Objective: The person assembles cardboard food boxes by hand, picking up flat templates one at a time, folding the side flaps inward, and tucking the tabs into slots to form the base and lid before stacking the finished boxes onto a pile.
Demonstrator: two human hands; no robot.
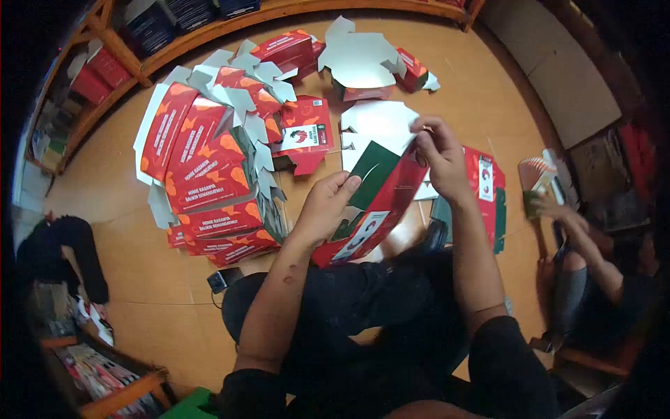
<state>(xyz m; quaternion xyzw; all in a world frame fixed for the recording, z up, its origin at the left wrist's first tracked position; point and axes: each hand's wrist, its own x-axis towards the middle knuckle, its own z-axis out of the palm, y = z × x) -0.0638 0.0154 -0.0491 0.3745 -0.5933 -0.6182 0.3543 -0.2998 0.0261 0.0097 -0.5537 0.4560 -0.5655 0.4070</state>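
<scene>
Between my two hands a red and green printed carton (396,190) is held tilted over my lap, partly folded. My left hand (326,202) pinches its green panel with the thumb on top. At the carton's upper right corner, my right hand (441,155) has its fingers closed on the edge. Behind it a white unfolded carton (377,120) lies on the floor. A flat red carton (481,181) with a white label is to the right, partly behind my right forearm. Another red carton (307,133) lies to the left of the white one.
Stacked red cartons (209,164) fill the floor at left. More open cartons (359,63) lie at the back. Wooden shelves (167,59) edge the room. One person (593,265) sits at right holding a carton piece; another person (63,255) is at far left.
</scene>
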